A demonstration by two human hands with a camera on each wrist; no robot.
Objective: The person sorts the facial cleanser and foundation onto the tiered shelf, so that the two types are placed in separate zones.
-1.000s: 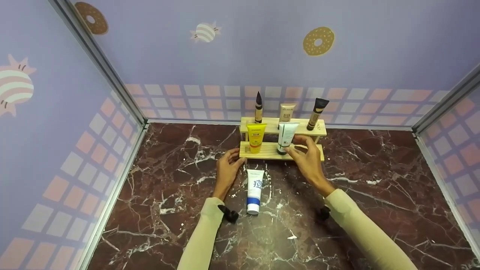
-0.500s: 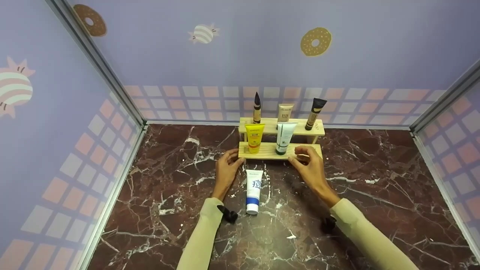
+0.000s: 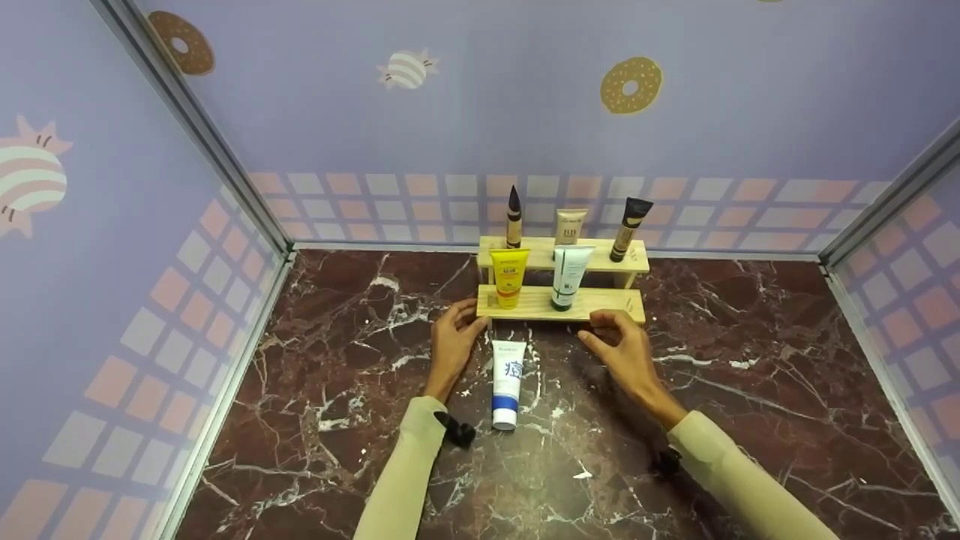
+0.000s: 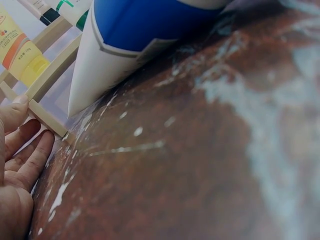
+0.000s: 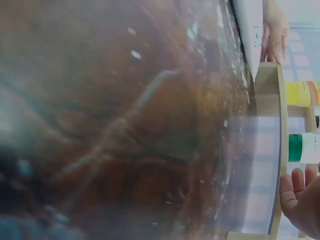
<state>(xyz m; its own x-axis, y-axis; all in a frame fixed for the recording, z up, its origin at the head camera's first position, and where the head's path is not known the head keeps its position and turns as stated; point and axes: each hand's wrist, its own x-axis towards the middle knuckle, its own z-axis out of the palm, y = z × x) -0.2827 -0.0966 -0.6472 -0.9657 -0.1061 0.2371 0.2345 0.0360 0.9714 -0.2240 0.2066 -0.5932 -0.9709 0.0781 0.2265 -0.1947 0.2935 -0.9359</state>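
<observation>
A two-tier wooden rack (image 3: 540, 309) stands against the back wall. On its lower step are a yellow squeeze tube (image 3: 509, 277) and a white tube with a green cap (image 3: 571, 277), both upright. My left hand (image 3: 454, 341) holds the rack's left end, thumb at the front corner, other fingers along the side. My right hand (image 3: 624, 346) is by the front edge, right of the white tube, fingers loosely bent with nothing between them. On the table between the hands lies a white-and-blue tube (image 3: 508, 382), its cap pointing toward me.
The upper step bears a dark pointed tube (image 3: 514, 219), a beige tube (image 3: 570, 226) and a black-and-gold tube (image 3: 631, 229). Purple patterned walls (image 3: 495, 90) rise behind and at both sides of the dark marbled table (image 3: 360, 450).
The right hand has let go of the green-capped tube, leaving it upright on the lower step, and has drawn back toward me. The left hand stays at the rack's left end.
</observation>
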